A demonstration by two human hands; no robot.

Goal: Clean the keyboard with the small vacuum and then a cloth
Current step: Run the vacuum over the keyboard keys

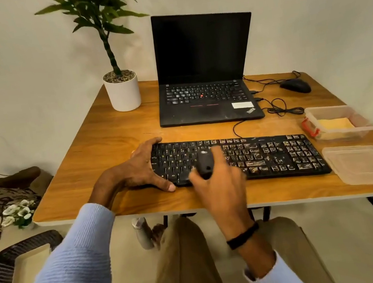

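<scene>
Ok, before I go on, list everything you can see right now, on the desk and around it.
keyboard: one, black, dusty on its right part, front of the table
small vacuum: one, dark, on the keyboard's left half
laptop: one, black, open, behind the keyboard
mouse: one, black, back right
potted plant: one, green in white pot, back left
container: one, clear, something yellow inside, right edge
lid: one, clear, front right
left hand: steadies the keyboard's left end
right hand: blurred, around the vacuum
</scene>
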